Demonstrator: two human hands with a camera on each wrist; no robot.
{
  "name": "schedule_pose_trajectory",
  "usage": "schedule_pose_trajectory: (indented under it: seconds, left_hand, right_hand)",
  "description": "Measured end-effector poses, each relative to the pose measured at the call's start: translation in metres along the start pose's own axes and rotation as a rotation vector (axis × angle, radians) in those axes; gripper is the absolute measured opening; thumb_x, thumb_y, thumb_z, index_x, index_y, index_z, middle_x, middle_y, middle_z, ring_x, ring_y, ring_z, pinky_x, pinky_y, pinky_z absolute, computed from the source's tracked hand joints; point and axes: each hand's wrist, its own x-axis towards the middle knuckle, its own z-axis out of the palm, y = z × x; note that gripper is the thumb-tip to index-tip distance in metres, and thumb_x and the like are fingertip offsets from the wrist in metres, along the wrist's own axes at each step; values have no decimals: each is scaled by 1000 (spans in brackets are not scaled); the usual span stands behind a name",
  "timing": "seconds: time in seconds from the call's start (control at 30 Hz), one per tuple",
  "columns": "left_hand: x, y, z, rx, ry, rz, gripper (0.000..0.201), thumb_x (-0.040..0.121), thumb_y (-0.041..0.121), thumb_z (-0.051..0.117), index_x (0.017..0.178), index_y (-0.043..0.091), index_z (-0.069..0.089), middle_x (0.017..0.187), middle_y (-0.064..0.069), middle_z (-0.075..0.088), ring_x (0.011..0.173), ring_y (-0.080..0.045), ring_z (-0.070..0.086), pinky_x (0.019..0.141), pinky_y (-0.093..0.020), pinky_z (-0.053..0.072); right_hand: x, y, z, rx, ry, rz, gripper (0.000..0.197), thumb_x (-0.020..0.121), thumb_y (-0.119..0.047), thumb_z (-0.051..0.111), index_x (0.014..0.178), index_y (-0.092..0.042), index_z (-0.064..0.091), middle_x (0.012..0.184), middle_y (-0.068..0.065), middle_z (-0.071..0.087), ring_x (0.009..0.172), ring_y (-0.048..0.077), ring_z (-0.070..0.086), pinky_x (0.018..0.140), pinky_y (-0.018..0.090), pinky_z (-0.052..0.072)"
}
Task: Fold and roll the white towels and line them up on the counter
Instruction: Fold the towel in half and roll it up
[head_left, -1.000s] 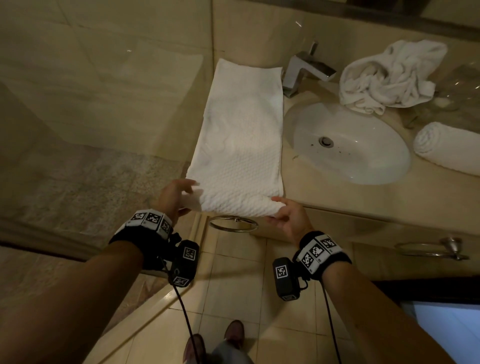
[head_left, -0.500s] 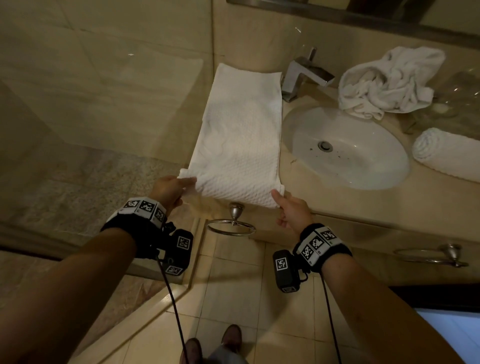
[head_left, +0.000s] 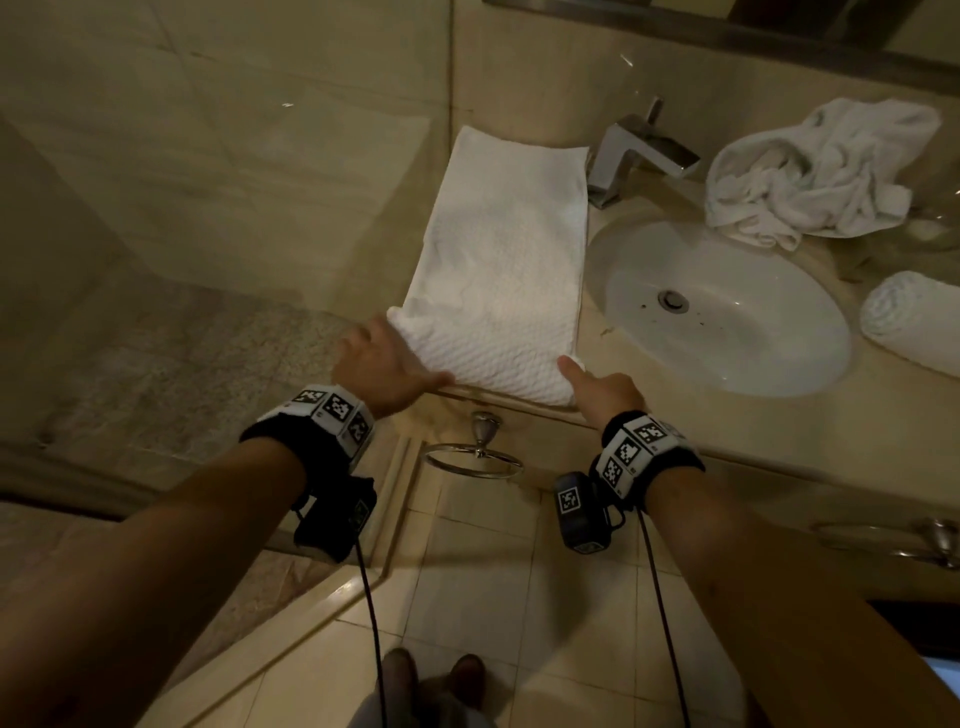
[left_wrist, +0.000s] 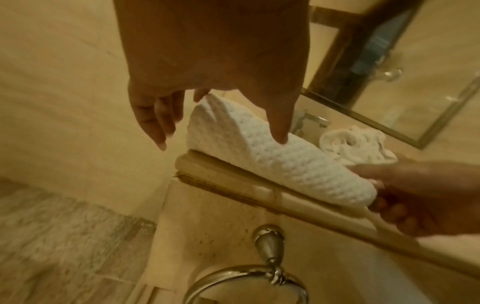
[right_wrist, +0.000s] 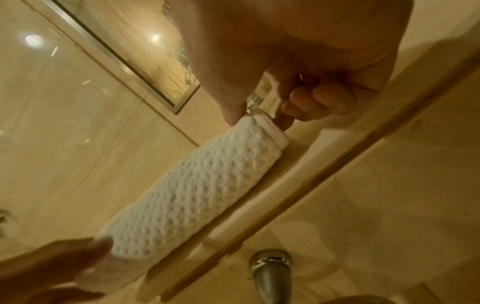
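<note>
The near end of the towel (head_left: 498, 270) is now turned into a roll. The right hand (head_left: 602, 392) pinches one end; the left hand (head_left: 384, 364) grips nothing, its thumb presses the other, to keep it tight. Past them the rest lies flat on the counter (head_left: 831, 415).

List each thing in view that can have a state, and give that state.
folded towel: flat on the counter, near end rolled up.
crumpled towel: unfolded, heaped behind the sink.
rolled towel: finished, lying right of the sink.
faucet: no water running.
towel ring: empty.
left hand: fingers straight, thumb on the rolled end.
right hand: pinches the rolled end's corner.
</note>
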Motion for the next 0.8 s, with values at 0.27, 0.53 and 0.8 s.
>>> schedule_pose_trajectory:
  seconds: [0.27,0.53,0.8]
  left_hand:
    - [20,7,6,432,-21,589,92,75,46,72,149,32,19,156,-2,20,144,-25,17,115,-51,11]
    - [53,25,-11,277,-158,492,56,82,26,62,137,30,48,131,-2,57,118,-25,54,98,-37,44]
    - [62,30,-10,426,-268,508,58,78,32,62,132,17,48,126,-6,59,113,-26,57,96,-37,47]
  right_hand:
    - [6,-10,5,-82,54,-24,72,82,-68,55,107,0,64,110,15,65,94,29,61,68,27,45]
    - [-20,-31,25,-597,-89,-856,84,73,-33,75,144,-22,32,147,0,32,135,20,30,115,39,24]
    - [-3,-50,58,-1055,35,-750,86,70,-17,75,141,-13,27,135,7,40,123,26,41,105,39,33]
